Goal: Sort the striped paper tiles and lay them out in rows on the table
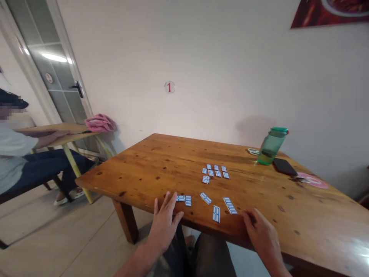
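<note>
Small flat blue-and-white striped pieces, perhaps stickers or cards, lie on the wooden table. My left hand (165,220) is open at the near edge, fingers spread and thumb out, its fingertips beside a joined blue-and-white piece (180,198). In front of me lie a slanted piece (205,198), an upright piece (216,214) and a longer striped strip (230,206). Just right of that strip rests my right hand (261,232), fingers curled in near the thumb, with nothing visible in it. Farther back, several smaller pieces (218,174) sit in loose rows.
The wooden table (138,165) meets a white wall. At its right stand a green bottle (271,148), a white ring (253,152), a dark phone-like slab (284,166) and a pink round item (314,181). A person (17,154) sits left at another table with a pink cloth (100,123).
</note>
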A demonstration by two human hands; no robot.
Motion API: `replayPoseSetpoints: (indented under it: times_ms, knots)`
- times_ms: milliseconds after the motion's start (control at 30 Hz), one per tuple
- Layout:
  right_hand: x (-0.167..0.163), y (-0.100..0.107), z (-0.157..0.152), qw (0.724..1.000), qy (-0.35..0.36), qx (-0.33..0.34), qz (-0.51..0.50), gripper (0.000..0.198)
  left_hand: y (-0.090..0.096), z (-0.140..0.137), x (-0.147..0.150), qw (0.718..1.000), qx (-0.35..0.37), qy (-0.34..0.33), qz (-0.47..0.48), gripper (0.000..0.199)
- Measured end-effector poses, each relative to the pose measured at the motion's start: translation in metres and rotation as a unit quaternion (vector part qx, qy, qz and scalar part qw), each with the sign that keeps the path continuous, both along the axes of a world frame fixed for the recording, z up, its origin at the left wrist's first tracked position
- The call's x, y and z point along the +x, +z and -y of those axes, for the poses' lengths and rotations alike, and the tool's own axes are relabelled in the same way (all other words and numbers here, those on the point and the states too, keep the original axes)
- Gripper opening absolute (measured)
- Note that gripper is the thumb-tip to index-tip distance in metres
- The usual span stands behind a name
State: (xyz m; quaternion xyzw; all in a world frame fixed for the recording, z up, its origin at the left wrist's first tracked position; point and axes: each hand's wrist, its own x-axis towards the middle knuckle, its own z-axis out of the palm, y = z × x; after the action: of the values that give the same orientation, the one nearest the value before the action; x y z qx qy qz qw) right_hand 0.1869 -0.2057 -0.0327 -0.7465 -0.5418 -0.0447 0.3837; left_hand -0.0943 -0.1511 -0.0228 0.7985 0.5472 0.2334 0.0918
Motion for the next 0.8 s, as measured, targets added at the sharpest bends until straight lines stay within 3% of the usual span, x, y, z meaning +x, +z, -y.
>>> replayPoseSetpoints:
  times_ms: [167, 367, 533, 600, 667, 800]
  knots:
    - [0.000, 0.000, -0.001, 1.000, 0.002, -0.003, 0.014, 0.030, 0.006, -0.013, -0.005, 0.993, 0.010, 0.021, 0.116, 0.032]
    - [0.001, 0.000, 0.001, 0.999, -0.010, -0.007, 0.030, 0.033, 0.026, -0.026, -0.002, 0.993, 0.019, 0.005, 0.115, 0.023]
    - [-0.005, -0.003, 0.005, 0.999, -0.021, 0.031, 0.019, 0.036, 0.027, -0.018, 0.002, 0.983, 0.025, -0.011, 0.181, 0.022]
    - [-0.018, -0.005, 0.009, 0.996, -0.002, 0.079, 0.033, 0.037, 0.023, -0.008, 0.003, 0.973, 0.008, -0.027, 0.228, 0.021]
    - [-0.034, -0.008, 0.013, 0.987, 0.062, 0.123, 0.085, 0.037, 0.019, 0.006, 0.004, 0.962, -0.028, -0.048, 0.268, 0.020]
    - [-0.064, -0.018, 0.016, 0.954, 0.099, 0.127, 0.252, 0.041, 0.014, 0.034, 0.010, 0.938, -0.138, -0.078, 0.307, 0.020]
